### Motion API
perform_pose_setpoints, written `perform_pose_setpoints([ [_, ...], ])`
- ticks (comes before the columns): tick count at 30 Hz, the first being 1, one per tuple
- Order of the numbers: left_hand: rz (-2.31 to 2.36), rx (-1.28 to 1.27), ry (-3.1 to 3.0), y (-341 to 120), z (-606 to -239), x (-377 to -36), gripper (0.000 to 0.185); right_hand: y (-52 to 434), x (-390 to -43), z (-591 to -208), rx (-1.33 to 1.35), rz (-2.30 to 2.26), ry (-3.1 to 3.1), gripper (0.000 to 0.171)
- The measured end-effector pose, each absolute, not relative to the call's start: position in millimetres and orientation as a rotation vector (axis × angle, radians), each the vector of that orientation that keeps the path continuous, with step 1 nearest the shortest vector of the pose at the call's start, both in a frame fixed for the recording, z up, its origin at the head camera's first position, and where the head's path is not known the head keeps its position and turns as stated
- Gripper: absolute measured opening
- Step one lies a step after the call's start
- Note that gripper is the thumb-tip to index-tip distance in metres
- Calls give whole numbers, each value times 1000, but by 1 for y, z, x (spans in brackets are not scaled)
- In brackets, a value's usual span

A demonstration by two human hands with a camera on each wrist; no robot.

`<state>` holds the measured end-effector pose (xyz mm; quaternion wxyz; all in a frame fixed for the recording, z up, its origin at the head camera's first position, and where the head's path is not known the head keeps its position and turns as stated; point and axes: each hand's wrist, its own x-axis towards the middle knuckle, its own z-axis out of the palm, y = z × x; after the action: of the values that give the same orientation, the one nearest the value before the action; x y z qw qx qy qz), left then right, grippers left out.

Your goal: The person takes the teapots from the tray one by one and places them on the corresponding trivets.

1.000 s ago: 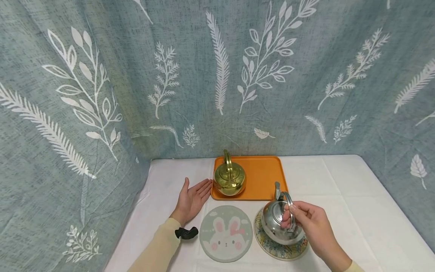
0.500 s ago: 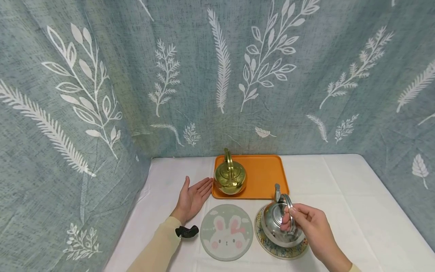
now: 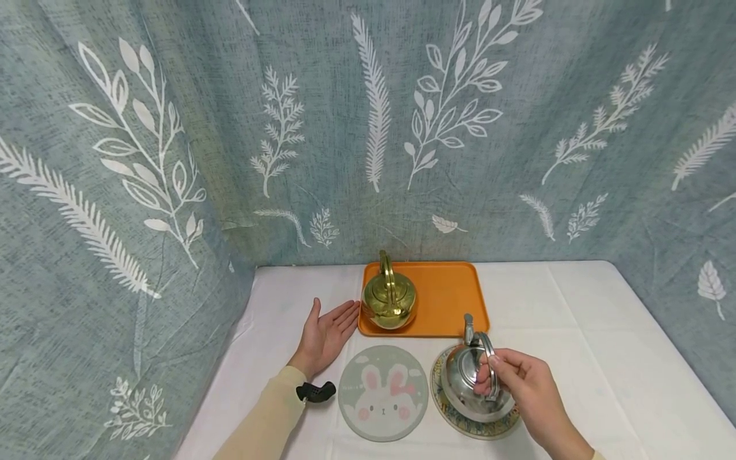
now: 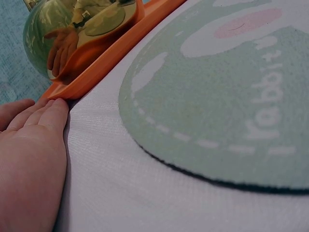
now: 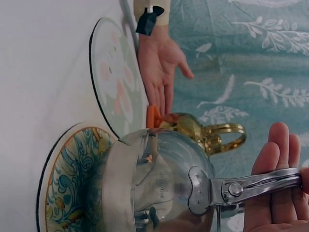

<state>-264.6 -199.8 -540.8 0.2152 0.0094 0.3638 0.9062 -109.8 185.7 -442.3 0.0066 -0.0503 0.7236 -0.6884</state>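
White cloth covers the table (image 3: pixel 575 332) before a blue-green curtain with white leaves, and the right hand (image 3: pixel 520 383) curls around the arched metal handle (image 5: pixel 260 184) of the round polished steel kettle (image 3: pixel 473 382), which sits on the floral round coaster (image 3: pixel 454 418). The left hand (image 3: pixel 324 335) lies flat with straight fingers, touching the orange plastic tray (image 3: pixel 451 297). Such a kettle looks rigid and smooth, probably slippery on its body and heavy if filled, so the handle top is the safe place to hold.

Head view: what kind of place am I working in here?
Probably a staged tabletop set, not a real kitchen: a leaf-print curtain hung as backdrop round a white-clothed table, holding an orange tray.
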Motion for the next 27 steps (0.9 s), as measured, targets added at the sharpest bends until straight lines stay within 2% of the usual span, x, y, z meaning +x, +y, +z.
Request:
perform_pose_setpoints([
  [27,2523,32,986,-199,-539,-262,101,181,-94,-453,-169,-2213,2232,29],
])
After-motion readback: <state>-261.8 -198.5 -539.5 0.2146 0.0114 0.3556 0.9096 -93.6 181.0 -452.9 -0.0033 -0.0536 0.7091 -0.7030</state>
